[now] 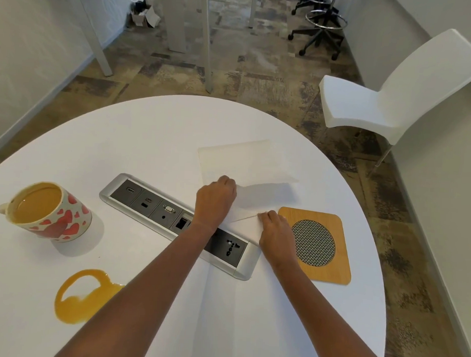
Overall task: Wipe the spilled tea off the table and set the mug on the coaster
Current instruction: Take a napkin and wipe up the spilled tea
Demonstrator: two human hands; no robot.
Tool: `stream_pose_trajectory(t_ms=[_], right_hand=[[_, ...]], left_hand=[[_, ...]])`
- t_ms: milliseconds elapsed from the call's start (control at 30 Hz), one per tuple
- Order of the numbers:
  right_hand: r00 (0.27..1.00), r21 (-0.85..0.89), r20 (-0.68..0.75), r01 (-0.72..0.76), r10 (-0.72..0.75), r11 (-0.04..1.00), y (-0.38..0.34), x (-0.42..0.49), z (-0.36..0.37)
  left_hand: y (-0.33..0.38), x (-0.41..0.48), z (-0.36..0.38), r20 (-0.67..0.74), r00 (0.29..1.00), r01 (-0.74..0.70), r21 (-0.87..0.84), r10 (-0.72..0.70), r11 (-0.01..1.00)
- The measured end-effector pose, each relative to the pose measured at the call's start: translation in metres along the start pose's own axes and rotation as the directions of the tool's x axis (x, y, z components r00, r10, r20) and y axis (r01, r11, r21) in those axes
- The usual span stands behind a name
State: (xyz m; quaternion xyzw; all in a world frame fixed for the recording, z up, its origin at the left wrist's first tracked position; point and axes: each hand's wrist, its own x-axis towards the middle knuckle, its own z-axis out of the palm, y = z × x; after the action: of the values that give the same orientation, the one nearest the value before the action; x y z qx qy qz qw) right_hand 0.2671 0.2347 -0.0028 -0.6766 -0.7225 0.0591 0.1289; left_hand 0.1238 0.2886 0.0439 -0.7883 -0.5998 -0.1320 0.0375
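1. The fingertips of both hands are out of sight, the left hand's (pixel 215 199) folded under its knuckles and the right hand's (pixel 276 233) tucked against the paper.
2. The napkin (pixel 237 159) is white on a white table (pixel 123 137), so its near edges are hard to trace. Only a crease and a grey shadow between the two hands mark where it lifts.
3. The left forearm (pixel 151 277) covers the right edge of the spilled tea (pixel 72 309) and crosses the socket panel (pixel 148 204), hiding part of it.
4. The left fingers are curled over the napkin's near-left edge and grip it. The right fingers pinch a corner of the same sheet. Most of the napkin spreads beyond the left fingers.
5. The coaster (pixel 330 267), wood with a round mesh centre, lies just beside the right fingers, on their right. That hand overlaps its left edge.
6. The mug (pixel 67 220), upright and full, stands well apart to the left of the left fingers. The spilled tea lies well behind them, near the elbow.
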Motion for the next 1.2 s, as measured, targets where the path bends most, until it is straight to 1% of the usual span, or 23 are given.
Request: stream_pose_trajectory(t_ms=[67,100,133,200,300,333,367,400,433,500,533,567,600,667,700,767,800,867,1000,1033,1100,1133,1200], right_hand=[[1.0,0.02,0.018,0.017,-0.017,1.0,0.002,0.0,0.001],[0.998,0.015,0.053,0.015,-0.016,1.0,0.002,0.0,0.001],[0.996,0.015,0.088,0.004,-0.005,1.0,0.002,0.0,0.001],[0.991,0.047,0.128,-0.041,0.035,0.998,0.002,0.0,-0.001],[0.976,0.2,0.184,-0.155,0.118,0.968,0.002,0.002,-0.01],[0.975,0.266,0.182,-0.176,0.129,0.948,0.003,0.002,-0.014],[0.978,0.335,0.151,-0.19,0.147,0.923,0.003,0.002,-0.019],[0.978,0.41,0.094,-0.208,0.185,0.888,0.002,0.003,-0.024],[0.966,0.501,0.03,-0.235,0.255,0.833,0.0,0.003,-0.03],[0.91,0.712,-0.051,-0.256,0.412,0.654,-0.005,0.005,-0.047],[0.89,0.783,-0.07,-0.23,0.45,0.578,-0.007,0.007,-0.056],[0.886,0.816,-0.087,-0.198,0.455,0.543,-0.008,0.009,-0.066],[0.896,0.825,-0.099,-0.169,0.432,0.54,-0.009,0.011,-0.076],[0.935,0.834,-0.093,-0.114,0.342,0.54,-0.013,0.014,-0.094],[0.954,0.851,-0.073,-0.093,0.291,0.518,-0.016,0.015,-0.102],[0.979,0.896,-0.017,-0.075,0.204,0.437,-0.025,0.014,-0.113],[0.984,0.907,-0.006,-0.07,0.179,0.415,-0.029,0.013,-0.117],[0.986,0.912,-0.011,-0.06,0.169,0.406,-0.038,0.009,-0.12],[0.975,0.939,0.054,-0.123,0.214,0.321,-0.054,-0.004,-0.121],[0.971,0.948,0.075,-0.14,0.225,0.287,-0.056,-0.006,-0.121],[0.963,0.959,0.106,-0.165,0.246,0.232,-0.061,-0.011,-0.12],[0.959,0.96,0.122,-0.179,0.257,0.214,-0.063,-0.013,-0.118],[0.946,0.961,0.173,-0.223,0.274,0.164,-0.067,-0.017,-0.115]], left_hand=[[-0.004,0.003,-0.013,-0.068,0.997,0.033,-0.168,-0.045,0.985],[-0.006,0.005,-0.02,-0.089,0.993,0.058,-0.232,-0.081,0.971],[-0.009,0.006,-0.027,-0.115,0.988,0.073,-0.272,-0.107,0.96],[-0.013,0.005,-0.042,-0.194,0.974,0.051,-0.313,-0.116,0.949],[-0.017,0.0,-0.065,-0.299,0.949,-0.014,-0.356,-0.099,0.934],[-0.019,-0.003,-0.072,-0.325,0.941,-0.033,-0.368,-0.095,0.929],[-0.022,-0.006,-0.079,-0.342,0.935,-0.042,-0.382,-0.098,0.923],[-0.025,-0.009,-0.085,-0.352,0.93,-0.045,-0.394,-0.106,0.918],[-0.028,-0.012,-0.092,-0.363,0.925,-0.046,-0.399,-0.111,0.916],[-0.036,-0.018,-0.104,-0.376,0.92,-0.054,-0.396,-0.108,0.917],[-0.04,-0.021,-0.11,-0.376,0.921,-0.06,-0.392,-0.101,0.918],[-0.044,-0.024,-0.115,-0.372,0.924,-0.066,-0.388,-0.09,0.919],[-0.048,-0.027,-0.12,-0.367,0.927,-0.074,-0.383,-0.078,0.921],[-0.056,-0.033,-0.129,-0.354,0.934,-0.091,-0.385,-0.056,0.919],[-0.059,-0.036,-0.134,-0.347,0.937,-0.099,-0.396,-0.049,0.913],[-0.065,-0.041,-0.141,-0.324,0.944,-0.101,-0.453,-0.058,0.886],[-0.068,-0.042,-0.144,-0.309,0.948,-0.091,-0.494,-0.076,0.865],[-0.074,-0.046,-0.147,-0.279,0.951,-0.059,-0.585,-0.132,0.809],[-0.088,-0.055,-0.15,-0.216,0.941,0.015,-0.74,-0.26,0.672],[-0.091,-0.058,-0.149,-0.179,0.934,0.048,-0.793,-0.308,0.607],[-0.098,-0.062,-0.147,-0.062,0.914,0.131,-0.89,-0.401,0.436],[-0.101,-0.064,-0.144,0.001,0.902,0.182,-0.907,-0.431,0.379],[-0.108,-0.072,-0.136,0.113,0.89,0.271,-0.91,-0.442,0.313]])
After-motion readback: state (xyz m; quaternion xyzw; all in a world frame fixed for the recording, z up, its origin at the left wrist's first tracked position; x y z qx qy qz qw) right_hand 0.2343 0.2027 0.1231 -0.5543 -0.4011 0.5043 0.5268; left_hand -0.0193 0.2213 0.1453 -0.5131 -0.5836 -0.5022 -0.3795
